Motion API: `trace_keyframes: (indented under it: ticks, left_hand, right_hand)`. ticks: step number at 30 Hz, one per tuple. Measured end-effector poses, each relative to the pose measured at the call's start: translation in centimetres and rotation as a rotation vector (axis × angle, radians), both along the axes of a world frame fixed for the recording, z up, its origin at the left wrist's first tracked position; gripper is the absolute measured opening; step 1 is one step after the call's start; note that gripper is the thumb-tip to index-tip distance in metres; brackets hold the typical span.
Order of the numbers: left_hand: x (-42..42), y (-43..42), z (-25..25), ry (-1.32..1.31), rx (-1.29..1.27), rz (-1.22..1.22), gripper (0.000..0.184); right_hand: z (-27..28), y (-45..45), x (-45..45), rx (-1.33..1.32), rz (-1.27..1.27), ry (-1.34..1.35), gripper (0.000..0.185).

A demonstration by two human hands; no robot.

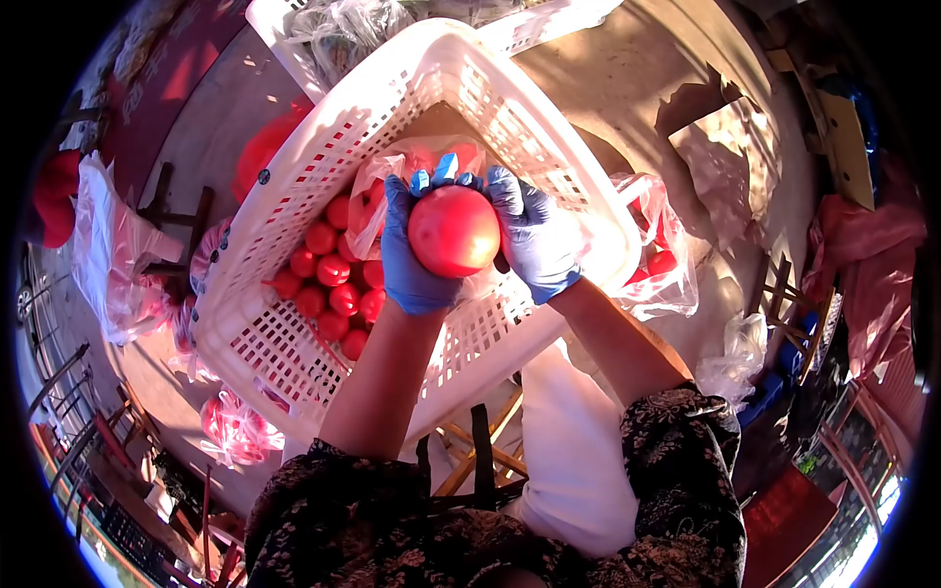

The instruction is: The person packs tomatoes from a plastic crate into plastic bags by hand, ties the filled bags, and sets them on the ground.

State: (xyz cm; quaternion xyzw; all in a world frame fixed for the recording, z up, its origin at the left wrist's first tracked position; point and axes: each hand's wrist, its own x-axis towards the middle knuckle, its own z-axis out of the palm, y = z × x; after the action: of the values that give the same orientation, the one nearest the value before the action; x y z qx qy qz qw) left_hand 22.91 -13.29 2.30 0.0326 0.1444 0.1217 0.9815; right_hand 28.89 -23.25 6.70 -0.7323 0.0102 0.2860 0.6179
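My two hands wear blue gloves and meet above a white slatted plastic basket (549, 108). A shiny, smooth red ball (453, 231) sits between them; I cannot tell whether it is a fruit. My left hand (410, 255) wraps round its left side and underside, fingertips showing over the top. On the ball's right side, my right hand (534, 233) presses with curled fingers; its palm is washed out by sunlight. Several smaller-looking red balls (338, 284) lie in the basket's left part. Behind my hands, a clear plastic bag (371, 186) with red contents lies in the basket.
Another white basket (549, 24) holding clear plastic stands beyond. Clear bags with red contents lie at the right (659, 263) and lower left (235, 427). Torn cardboard (720, 147) lies on the right. A white cloth (573, 451) covers my lap. Wooden stools stand at both sides.
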Motion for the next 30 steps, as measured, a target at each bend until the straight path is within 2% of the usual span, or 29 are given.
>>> trace_keyframes:
  ticks: [3, 4, 5, 7, 8, 9, 12, 13, 15, 16, 18, 20, 23, 25, 26, 29, 30]
  left_hand:
    - [0.3, 0.3, -0.6, 0.310, -0.066, 0.082, 0.037]
    - [0.9, 0.6, -0.8, 0.407, -0.091, 0.090, 0.037]
    - [1.1, 0.8, -0.8, 0.506, -0.119, 0.096, 0.038]
    - [0.8, 0.8, -0.6, 0.432, 0.246, 0.055, 0.036]
    - [0.8, 1.2, -0.5, 0.433, 0.318, 0.060, 0.036]
    - [0.6, 1.8, -0.3, 0.437, 0.391, 0.066, 0.037]
    - [-0.5, 4.2, 3.1, 0.294, 0.575, 0.222, 0.038]
    - [-1.1, 5.7, 4.0, 0.234, 0.681, 0.286, 0.038]
    - [-2.3, 8.2, 4.1, 0.411, 0.939, 0.396, 0.041]
    - [-2.9, 8.7, 3.7, 0.483, 1.106, 0.364, 0.038]
    - [-4.0, 7.4, 3.0, 0.563, 1.911, 0.237, 0.036]
    - [-4.5, 7.3, 1.7, 0.582, 2.230, 0.121, 0.034]
    - [-6.9, 8.4, -3.0, 0.607, 1.946, 0.035, 0.029]
    - [-7.4, 9.0, -5.1, 0.604, 1.757, -0.004, 0.026]
    - [-6.9, 9.2, -4.1, 0.505, 1.236, 0.025, 0.018]
    - [-6.4, 10.7, -0.1, 0.498, 0.895, -0.164, 0.018]
    - [-5.9, 10.5, 0.8, 0.544, 0.933, -0.135, 0.020]
  right_hand:
    - [-1.6, -0.1, 1.4, -0.035, 0.236, -0.783, 0.022]
    - [-0.5, 0.1, 1.5, 0.054, 0.340, -0.767, 0.025]
    - [-0.9, 0.3, 1.2, 0.002, 0.481, -0.871, 0.044]
    - [-1.6, 1.1, 0.1, -0.030, 0.480, -0.765, 0.068]
    - [-1.3, 1.3, 0.7, 0.124, 0.541, -0.692, 0.083]
    - [-3.2, 1.4, 1.0, 0.077, 0.476, -0.776, 0.078]
    - [-1.8, 1.5, 3.3, 0.229, 0.256, 0.242, 0.057]
    - [-1.9, 1.2, 4.5, 0.337, 0.236, 0.374, 0.059]
    - [-1.7, 2.3, 4.9, 0.552, 0.032, 0.497, 0.061]
    - [-2.0, 2.2, 5.3, 0.706, 0.127, 0.710, 0.060]
    - [-2.5, 2.8, 4.4, 0.726, 0.221, 0.798, 0.058]
    - [-2.7, 3.7, 3.9, 0.725, 0.384, 0.887, 0.057]
    - [-3.3, 4.4, 2.5, 0.544, 0.605, 0.894, 0.058]
    - [-6.4, 5.0, 2.9, 0.136, 0.906, 0.705, 0.056]
    - [-5.0, 5.7, 2.5, -0.122, 0.971, 0.570, 0.055]
    - [-11.3, 6.3, 1.9, -0.561, 1.221, 0.184, 0.063]
    - [-12.5, 6.1, 1.6, -0.557, 1.158, -0.005, 0.064]
